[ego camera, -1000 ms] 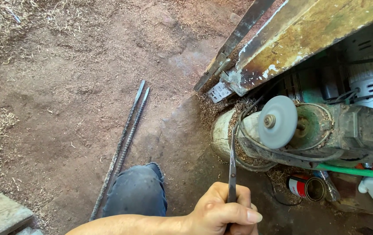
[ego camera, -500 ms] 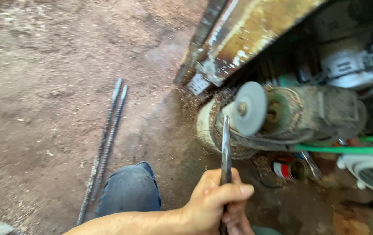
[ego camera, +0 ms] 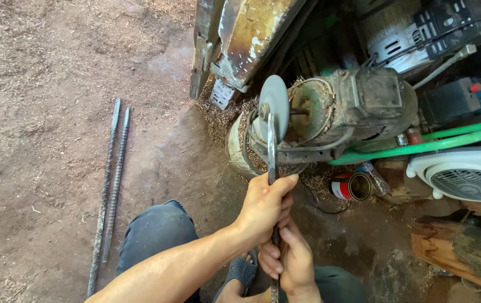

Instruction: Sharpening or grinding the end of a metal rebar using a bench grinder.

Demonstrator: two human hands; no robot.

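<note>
Since a second ago the view has swung so that the grinding wheel (ego camera: 274, 102) stands nearly edge-on at the middle of the scene, where before it showed its round face. The metal rod (ego camera: 272, 147) has come up to it: its far tip now sits against the wheel near the hub, whereas earlier it stood a little short and to the left. A second hand has joined too. The left hand (ego camera: 265, 205) is wrapped tight around the rod higher up, and the right hand (ego camera: 290, 262), not seen a moment ago, closes round the rod just below it, nearer the body. So I judge the work has moved from lining up to steady contact, with both hands bracing the rod upright along the line of the wheel. No sparks show, so I cannot tell whether the wheel is turning.

The wheel is mounted on a rusty green motor (ego camera: 346, 106) that lies on the dirt floor (ego camera: 44, 112), under a slanted rusty metal beam (ego camera: 246, 33).

As for containers, a red and white tin can (ego camera: 351, 186) lies on its side just right of the hands, its open mouth facing near and right; its inside looks dark and seems empty. Beside it on the right lies a small clear bottle (ego camera: 374, 177), contents unclear.

Two ribbed steel bars (ego camera: 110, 185) lie side by side on the floor, well left.
</note>
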